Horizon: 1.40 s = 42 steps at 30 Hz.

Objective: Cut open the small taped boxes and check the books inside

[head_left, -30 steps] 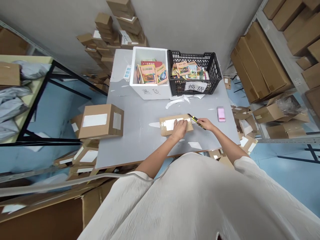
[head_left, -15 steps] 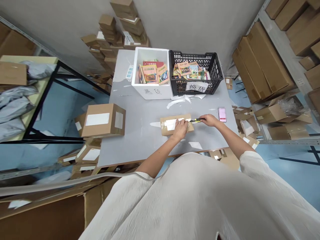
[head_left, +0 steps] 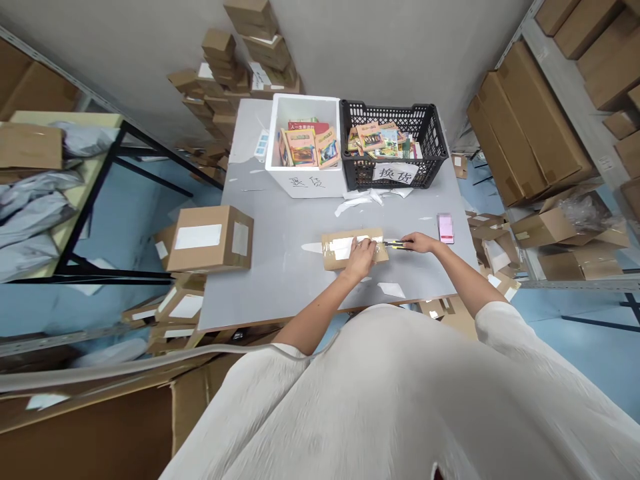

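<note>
On the table (head_left: 280, 267), at the back, foam box (head_left: 313, 183) left of plastic crate (head_left: 358, 176), books (head_left: 301, 148) in both. Before them, cardboard parcel (head_left: 343, 249) under left hand (head_left: 361, 259); right of it, utility knife (head_left: 400, 245) in right hand (head_left: 420, 243), then phone (head_left: 445, 229). Leftmost, carton (head_left: 203, 240).

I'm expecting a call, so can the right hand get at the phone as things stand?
Probably yes: the phone lies close beside the right hand with nothing visible between, though that hand holds the utility knife.
</note>
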{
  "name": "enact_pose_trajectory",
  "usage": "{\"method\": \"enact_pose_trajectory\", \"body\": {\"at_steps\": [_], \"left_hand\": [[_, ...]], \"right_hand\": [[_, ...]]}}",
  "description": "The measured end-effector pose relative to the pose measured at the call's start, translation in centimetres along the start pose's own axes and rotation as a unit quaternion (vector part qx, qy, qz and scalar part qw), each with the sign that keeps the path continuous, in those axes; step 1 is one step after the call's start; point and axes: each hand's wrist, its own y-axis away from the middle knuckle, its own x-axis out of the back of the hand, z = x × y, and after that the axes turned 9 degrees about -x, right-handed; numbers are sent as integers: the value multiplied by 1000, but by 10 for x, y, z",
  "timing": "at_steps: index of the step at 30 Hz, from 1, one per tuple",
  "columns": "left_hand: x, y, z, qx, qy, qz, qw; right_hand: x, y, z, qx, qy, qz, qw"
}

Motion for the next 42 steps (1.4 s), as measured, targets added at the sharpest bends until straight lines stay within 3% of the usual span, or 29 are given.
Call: {"method": "enact_pose_trajectory", "body": {"at_steps": [7,12,16,22,27,42], "left_hand": [[-1,0,-4,-13,31,19,999],[1,3,-11,-17,64,76,995],[9,-1,-22,22,68,119,990],[10,-14,-33,52,48,87,994],[7,-18,-36,46,43,78,995],[-12,-10,-34,26,14,109,994]], "right_hand": [[-11,21,4,-40,-50,-24,998],[-13,30,10,-79,-131,40,987],[-21,37,9,-58,-167,86,981],[-37,44,-5,55,17,161,985],[-45,39,-5,76,148,186,968],[-79,16,19,70,183,256,947]]}}
